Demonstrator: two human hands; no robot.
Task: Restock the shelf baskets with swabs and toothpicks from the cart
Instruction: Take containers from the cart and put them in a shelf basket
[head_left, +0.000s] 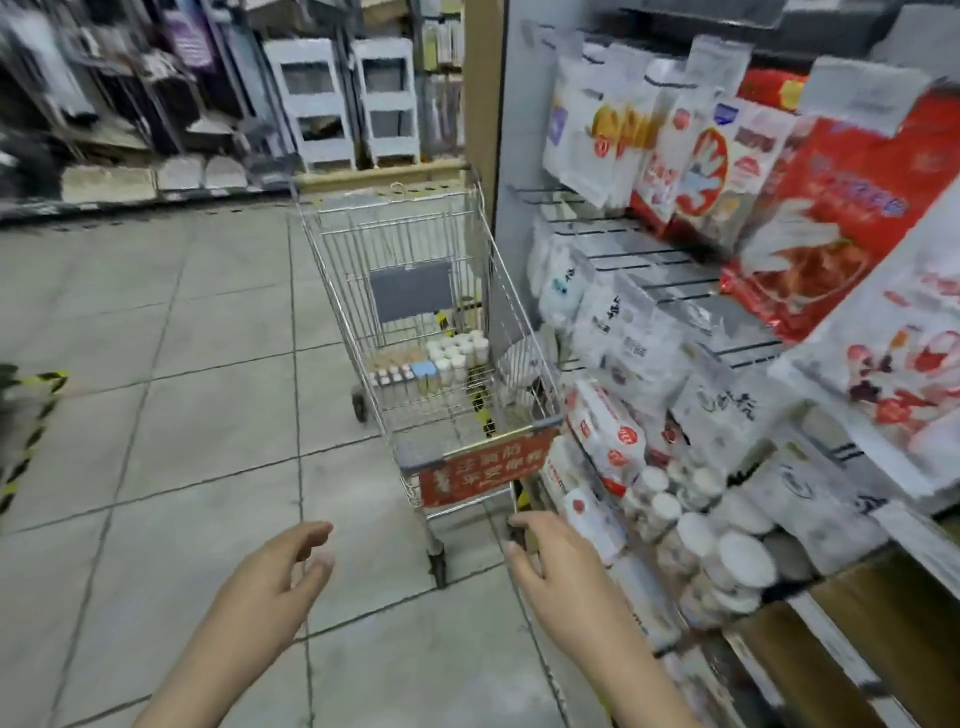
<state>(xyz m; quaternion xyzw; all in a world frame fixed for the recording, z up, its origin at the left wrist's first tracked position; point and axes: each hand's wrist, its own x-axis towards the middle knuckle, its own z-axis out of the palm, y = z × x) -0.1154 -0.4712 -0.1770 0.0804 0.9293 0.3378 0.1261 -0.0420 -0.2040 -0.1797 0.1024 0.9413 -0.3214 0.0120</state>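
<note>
A wire shopping cart (511, 312) stands in the aisle ahead of me, its red handle sign (483, 475) facing me. In its basket lie white-capped round tubs (460, 348) and a row of small boxed packs (402, 376). More white-lidded tubs (727, 558) fill a low shelf basket on my right. My left hand (283, 569) hovers empty below the cart handle, fingers relaxed. My right hand (545, 551) is just under the handle, fingers spread and holding nothing.
The shelving unit (675, 260) on the right carries hanging white and red packets (831, 208) on hooks and juts close to the cart. Grey tiled floor (156, 415) stretches to the left. White plastic racks (337, 104) stand at the far end. Yellow-black tape (31, 415) marks the left floor.
</note>
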